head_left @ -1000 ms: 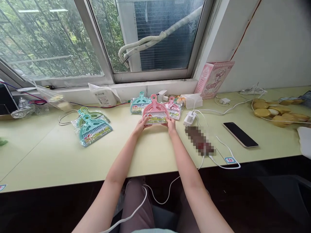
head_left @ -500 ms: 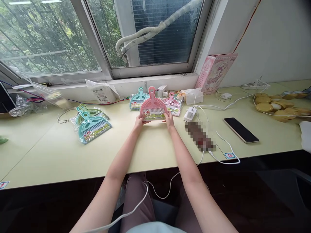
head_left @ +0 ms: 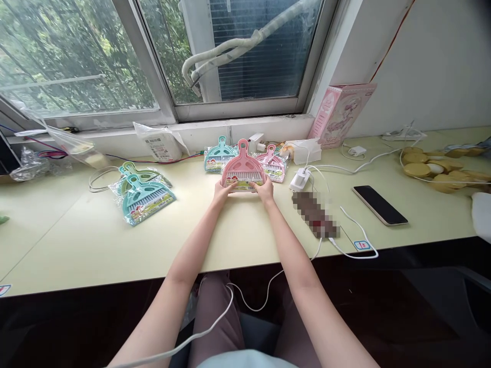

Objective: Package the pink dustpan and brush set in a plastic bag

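Between my hands is a pink dustpan and brush set [head_left: 243, 162], handle upward, with a printed label across its bristles. My left hand [head_left: 223, 189] grips its lower left corner, thumb on the front. Its lower right corner is gripped by my right hand [head_left: 264, 190], the thumb also on the front. Behind it lie a teal dustpan set [head_left: 220, 153] on the left and another pink dustpan set [head_left: 273, 164] on the right, partly covered. Farther left, a wrapped blue-green dustpan set [head_left: 148, 198] overlaps a green dustpan set [head_left: 128, 168].
A phone [head_left: 379, 205], a white charger [head_left: 299, 179] with cables and a blurred-out object [head_left: 315, 214] lie on the right of the table [head_left: 95, 245]. A pink box [head_left: 345, 115] stands by the wall. Yellow round pieces [head_left: 418, 168] lie far right. A white packet [head_left: 159, 144] leans below the window.
Both thumbs have moved inward over the front of the pink set's lower edge. The set itself has shifted very slightly to the right and down.
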`<state>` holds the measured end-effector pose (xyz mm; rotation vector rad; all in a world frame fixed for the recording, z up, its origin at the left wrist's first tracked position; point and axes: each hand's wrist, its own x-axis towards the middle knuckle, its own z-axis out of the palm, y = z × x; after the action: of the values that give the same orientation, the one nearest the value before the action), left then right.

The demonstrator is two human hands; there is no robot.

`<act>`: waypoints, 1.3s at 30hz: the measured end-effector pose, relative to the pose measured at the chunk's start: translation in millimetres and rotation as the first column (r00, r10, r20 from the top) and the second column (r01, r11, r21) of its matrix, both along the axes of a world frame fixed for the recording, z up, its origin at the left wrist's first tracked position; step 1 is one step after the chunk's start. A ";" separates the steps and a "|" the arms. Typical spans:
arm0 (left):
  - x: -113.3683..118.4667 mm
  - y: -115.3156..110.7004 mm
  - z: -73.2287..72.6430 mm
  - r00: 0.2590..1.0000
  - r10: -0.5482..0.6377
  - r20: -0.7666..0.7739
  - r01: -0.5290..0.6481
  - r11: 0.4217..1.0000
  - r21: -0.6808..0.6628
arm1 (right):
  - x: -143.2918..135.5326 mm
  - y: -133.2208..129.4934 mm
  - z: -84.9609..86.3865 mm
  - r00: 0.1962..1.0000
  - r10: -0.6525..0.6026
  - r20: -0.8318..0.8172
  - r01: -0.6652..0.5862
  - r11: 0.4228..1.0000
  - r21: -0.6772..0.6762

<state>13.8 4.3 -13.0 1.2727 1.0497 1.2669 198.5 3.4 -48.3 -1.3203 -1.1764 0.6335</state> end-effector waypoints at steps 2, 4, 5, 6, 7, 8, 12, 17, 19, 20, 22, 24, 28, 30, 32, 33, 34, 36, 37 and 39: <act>0.8 1.8 -3.6 0.999 0.019 0.045 -0.020 1.000 0.006 | -2.8 -3.1 3.8 0.999 -0.031 -0.044 0.029 0.999 -0.044; 0.6 4.7 -7.5 0.997 0.032 0.071 -0.032 0.999 -0.007 | -5.0 -5.2 6.7 0.997 -0.046 -0.070 0.041 0.996 -0.073; 0.2 6.6 -9.3 0.996 0.034 0.078 -0.033 0.999 -0.015 | -5.8 -5.9 7.7 0.996 -0.046 -0.081 0.040 0.996 -0.075; -0.3 8.6 -10.8 0.996 0.034 0.085 -0.031 0.999 -0.027 | -6.5 -6.3 8.4 0.995 -0.042 -0.094 0.035 0.997 -0.073; -0.9 10.6 -12.1 0.995 0.040 0.096 -0.036 0.999 -0.039 | -7.0 -6.6 8.9 0.993 -0.034 -0.113 0.026 0.997 -0.069; -1.4 12.5 -13.3 0.993 0.054 0.109 -0.049 0.998 -0.049 | -7.4 -6.8 9.3 0.990 -0.022 -0.137 0.013 0.998 -0.065; -0.7 16.8 -17.5 0.984 0.098 0.147 -0.089 0.994 -0.065 | -7.6 -8.5 10.8 0.981 -0.032 -0.193 0.017 0.997 -0.077; 3.5 18.0 -23.6 0.983 0.107 0.148 -0.104 0.994 -0.028 | -5.2 -9.8 11.3 0.992 -0.106 -0.066 0.099 0.990 -0.098; 2.8 19.4 -25.0 0.983 0.115 0.146 -0.111 0.993 -0.035 | -4.8 -9.1 10.1 0.995 -0.075 -0.061 0.068 0.992 -0.109; 1.6 19.8 -25.2 0.982 0.125 0.143 -0.119 0.992 -0.050 | -4.7 -8.7 9.2 0.996 -0.057 -0.069 0.049 0.992 -0.116; -2.9 19.3 -24.5 0.979 0.147 0.144 -0.134 0.987 -0.093 | -5.1 -8.4 7.4 0.996 -0.026 -0.091 0.013 0.990 -0.139; -10.0 15.5 -22.8 0.978 0.132 0.159 -0.110 0.984 -0.141 | -6.4 -9.1 6.0 0.993 0.000 -0.118 -0.021 0.985 -0.170; -29.7 -2.9 -19.5 0.982 0.100 0.163 -0.081 0.989 -0.120 | -14.5 -15.7 4.7 0.995 0.050 -0.087 -0.064 0.983 -0.173; -40.6 -16.6 -18.3 0.978 0.174 0.116 -0.167 0.984 -0.063 | -21.1 -22.1 4.6 0.987 0.139 -0.080 -0.151 0.974 -0.167; -53.3 -32.8 -17.0 0.966 0.249 0.065 -0.248 0.968 -0.026 | -27.2 -29.9 4.8 0.957 0.278 -0.086 -0.289 0.941 -0.178; -61.1 -41.5 -16.3 0.959 0.280 0.036 -0.279 0.960 -0.013 | -29.6 -33.9 4.9 0.930 0.358 -0.087 -0.368 0.912 -0.180; -70.5 -50.6 -15.6 0.952 0.305 -0.003 -0.305 0.952 0.008 | -31.3 -37.9 5.1 0.894 0.440 -0.086 -0.448 0.876 -0.177; -95.2 -68.4 -14.2 0.914 0.390 -0.112 -0.385 0.920 0.071 | -33.2 -45.1 5.5 0.821 0.564 -0.086 -0.570 0.806 -0.158; -110.6 -76.5 -13.7 0.877 0.450 -0.170 -0.437 0.893 0.107 | -33.6 -48.4 5.5 0.803 0.589 -0.084 -0.595 0.790 -0.147; -146.2 -90.0 -12.5 0.785 0.581 -0.216 -0.568 0.814 0.122 | -34.3 -54.1 4.8 0.821 0.568 -0.061 -0.571 0.811 -0.129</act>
<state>-132.4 -85.7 -25.6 1.2048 1.6872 1.6221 164.3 -50.7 -43.5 -1.0594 -1.5505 1.1820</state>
